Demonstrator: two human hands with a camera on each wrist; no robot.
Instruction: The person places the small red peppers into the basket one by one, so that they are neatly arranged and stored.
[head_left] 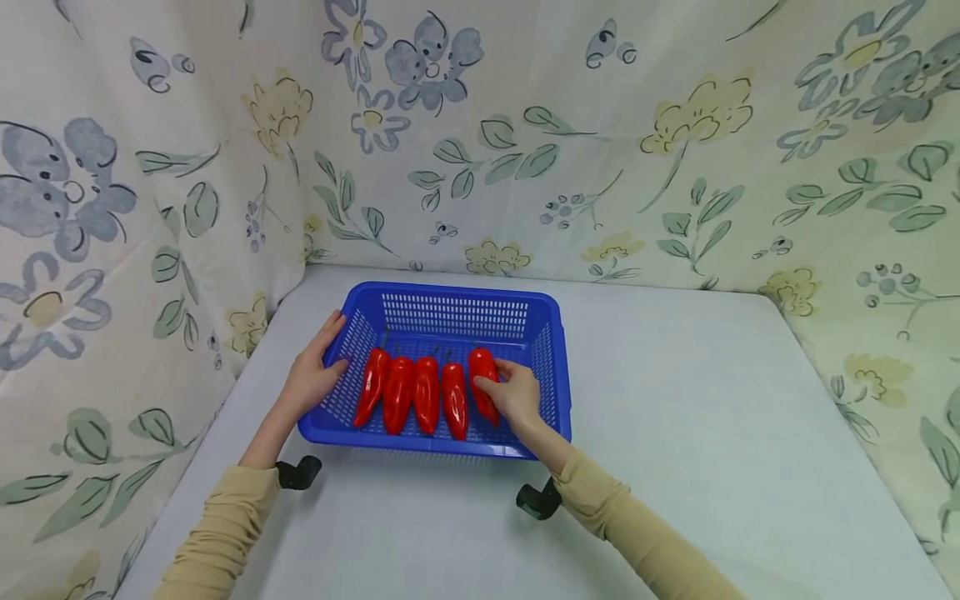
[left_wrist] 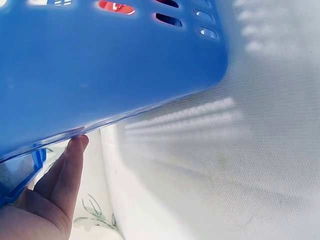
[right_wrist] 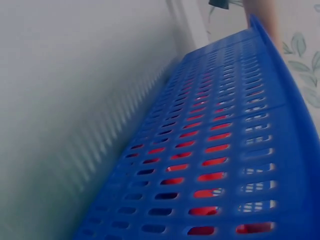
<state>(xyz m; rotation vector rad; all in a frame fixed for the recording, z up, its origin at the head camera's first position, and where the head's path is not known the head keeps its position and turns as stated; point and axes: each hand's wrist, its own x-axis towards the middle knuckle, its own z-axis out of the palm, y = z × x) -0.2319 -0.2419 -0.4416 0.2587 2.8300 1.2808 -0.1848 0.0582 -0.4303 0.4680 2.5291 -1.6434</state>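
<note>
Several long, glossy red peppers lie side by side in a blue plastic basket (head_left: 450, 296), green stems pointing to the far side. My right hand (head_left: 517, 396) reaches over the near rim and pinches the rightmost red pepper (head_left: 482, 367) between thumb and fingers. At the basket's left side, my left hand (head_left: 315, 375) holds the rim, thumb over the inner edge and straight fingers outside. In the left wrist view those fingers (left_wrist: 72, 170) touch the basket's outer side. The right wrist view shows the slotted basket wall (right_wrist: 200, 140) with red behind it; the right hand is hidden there.
The basket stands on a white table (head_left: 675, 417). Floral cloth (head_left: 525, 125) hangs behind the table and along its left and right sides. Small black devices (head_left: 538, 502) sit at both wrists, below the tan sleeves.
</note>
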